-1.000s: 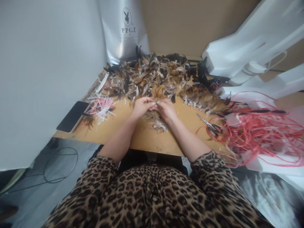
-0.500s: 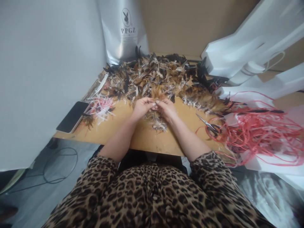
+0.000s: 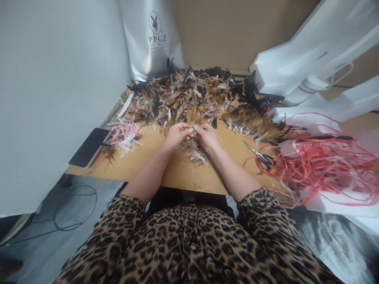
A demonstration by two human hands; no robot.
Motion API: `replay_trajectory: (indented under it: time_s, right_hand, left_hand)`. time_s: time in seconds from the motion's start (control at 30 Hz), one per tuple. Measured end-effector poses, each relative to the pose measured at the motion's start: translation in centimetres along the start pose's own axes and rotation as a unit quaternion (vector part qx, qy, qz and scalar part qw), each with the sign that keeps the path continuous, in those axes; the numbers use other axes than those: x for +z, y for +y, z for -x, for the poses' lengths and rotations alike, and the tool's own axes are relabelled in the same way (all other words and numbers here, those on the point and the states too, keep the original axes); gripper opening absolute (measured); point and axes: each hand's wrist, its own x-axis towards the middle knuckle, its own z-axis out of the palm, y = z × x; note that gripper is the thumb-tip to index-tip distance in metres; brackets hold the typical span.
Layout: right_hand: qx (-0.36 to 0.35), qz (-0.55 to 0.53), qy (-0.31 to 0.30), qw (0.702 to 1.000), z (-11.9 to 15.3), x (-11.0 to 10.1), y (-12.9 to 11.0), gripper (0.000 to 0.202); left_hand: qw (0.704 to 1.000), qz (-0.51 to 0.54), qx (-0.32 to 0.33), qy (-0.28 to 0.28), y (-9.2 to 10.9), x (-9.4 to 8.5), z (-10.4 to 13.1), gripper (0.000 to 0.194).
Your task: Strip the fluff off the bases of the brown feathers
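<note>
Fingertips together over the middle of the table, my left hand (image 3: 179, 135) and my right hand (image 3: 206, 136) both pinch a small bunch of brown feathers (image 3: 194, 116). The feathers fan out away from me, and their lower ends are hidden by my fingers. Just below my hands lies a small clump of feathers (image 3: 197, 155) with whitish, fluffy ends. Beyond them spreads a large heap of loose brown, black and white feathers (image 3: 189, 88). To the right, a row of feathers (image 3: 254, 123) lies with its pale ends toward me.
Scissors (image 3: 260, 155) lie at the right beside a tangle of red plastic string (image 3: 331, 167). On the left are a phone (image 3: 89, 147) and a pile of pink and white strips (image 3: 126, 133). A silver bag (image 3: 154, 55) stands behind; white foam pieces (image 3: 296, 55) lean at right.
My hands stay together at nearly the same spot. The pinched feathers look slightly more fanned out. The whole view has shifted a little.
</note>
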Motion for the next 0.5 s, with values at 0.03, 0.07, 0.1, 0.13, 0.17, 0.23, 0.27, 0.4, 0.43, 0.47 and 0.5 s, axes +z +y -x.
replay_trajectory:
  time_s: [0.03,0.07,0.1,0.13,0.17,0.23,0.27,0.4,0.43,0.47,0.5]
  right_hand:
    - [-0.004,0.010,0.004,1.000,0.0,0.0,0.0,0.045]
    - [-0.007,0.020,0.006,1.000,-0.1,-0.1,-0.1,0.045]
    - [-0.009,0.029,0.008,1.000,-0.2,-0.1,-0.2,0.044]
    - [-0.012,0.038,0.011,0.999,-0.2,-0.2,-0.2,0.044]
    - [-0.013,0.046,0.010,0.999,-0.3,-0.3,-0.3,0.043]
    - [-0.005,0.056,-0.006,0.998,-0.3,-0.4,-0.5,0.042]
    - [0.006,0.055,-0.021,0.998,-0.3,-0.5,-0.7,0.042]
    - [0.046,0.031,-0.088,0.995,0.0,-0.5,-1.2,0.044]
    - [0.048,0.026,-0.100,0.993,0.1,-0.4,-1.3,0.044]
    - [0.049,0.023,-0.108,0.993,0.2,-0.4,-1.3,0.043]
    - [0.050,0.022,-0.112,0.992,0.2,-0.3,-1.3,0.043]
  left_hand:
    - [1.000,-0.010,0.001,-0.006,0.2,0.0,0.1,0.030]
    - [1.000,-0.022,0.001,-0.012,0.3,-0.1,0.1,0.033]
    - [0.999,-0.035,0.000,-0.017,0.4,-0.2,0.2,0.034]
    - [0.999,-0.047,-0.002,-0.021,0.5,-0.2,0.2,0.035]
    - [0.998,-0.056,-0.004,-0.022,0.5,-0.3,0.2,0.035]
    - [0.998,-0.060,-0.006,-0.021,0.5,-0.5,0.2,0.033]
    - [0.998,-0.056,-0.006,-0.021,0.4,-0.6,0.1,0.032]
    - [0.998,-0.022,-0.031,-0.055,0.4,-1.0,0.0,0.031]
    - [0.997,-0.012,-0.040,-0.068,0.5,-1.1,0.1,0.031]
    - [0.996,-0.002,-0.047,-0.079,0.5,-1.1,0.1,0.031]
    - [0.995,0.007,-0.053,-0.085,0.6,-1.1,0.1,0.030]
